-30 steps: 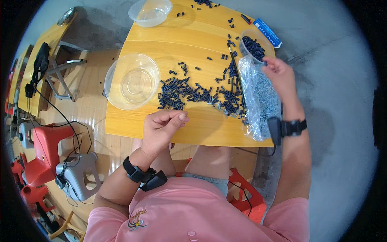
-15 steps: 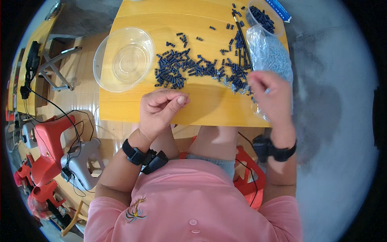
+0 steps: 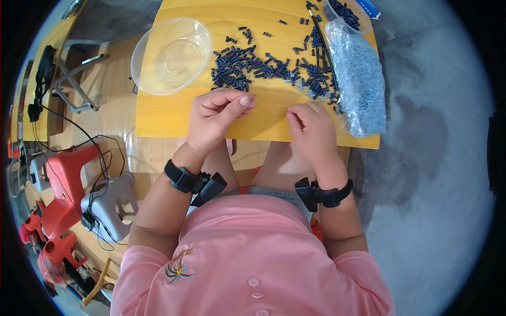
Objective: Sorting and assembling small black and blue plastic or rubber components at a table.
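pile of short black cylindrical pieces (image 3: 232, 68) lies on the yellow wooden table (image 3: 174, 118), just beyond the left hand (image 3: 213, 116). each piece looks light and stiff, likely hard plastic; a thumb-and-finger pinch across its barrel should suit it. the left thumb is closed against the fingers, but whether anything sits between them i cannot tell. the right hand (image 3: 313, 126) has its fingers curled toward the thumb; how far they part, and any hold, i cannot make out. small silvery bits (image 3: 296, 83) lie among the black ones. right of these, a clear plastic bag (image 3: 342, 68) holds many silvery-blue bits, perhaps metal; beyond it a translucent tub (image 3: 329, 13) holds more black pieces. at left sits a wide clear bowl (image 3: 179, 60), its ringed base in view.
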The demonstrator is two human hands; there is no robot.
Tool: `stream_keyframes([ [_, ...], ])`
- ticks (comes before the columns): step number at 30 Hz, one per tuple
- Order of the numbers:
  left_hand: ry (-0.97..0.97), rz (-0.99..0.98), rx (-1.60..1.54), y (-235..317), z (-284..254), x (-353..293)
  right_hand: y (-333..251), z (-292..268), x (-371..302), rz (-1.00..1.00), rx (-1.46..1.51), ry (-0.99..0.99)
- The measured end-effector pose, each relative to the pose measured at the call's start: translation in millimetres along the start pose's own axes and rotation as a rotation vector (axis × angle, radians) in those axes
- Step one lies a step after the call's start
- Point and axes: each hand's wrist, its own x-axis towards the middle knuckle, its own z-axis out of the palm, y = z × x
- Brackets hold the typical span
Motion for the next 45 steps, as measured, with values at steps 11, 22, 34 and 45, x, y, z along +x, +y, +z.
stream_keyframes([
  [11,-0.016,-0.025,-0.053,1.0,-2.2,2.5,9.1,-2.0,40.6,-0.031,0.003,0.093],
  [22,-0.032,-0.023,-0.046,-0.4,-3.0,4.0,12.3,13.3,54.1,-0.132,-0.135,0.107],
  [34,-0.023,-0.015,-0.02,0.1,-2.1,4.4,7.8,20.3,57.4,-0.151,-0.14,0.089],
  [45,-0.024,-0.002,-0.007,1.2,-1.6,4.2,4.5,21.0,56.1,-0.178,-0.138,0.069],
])
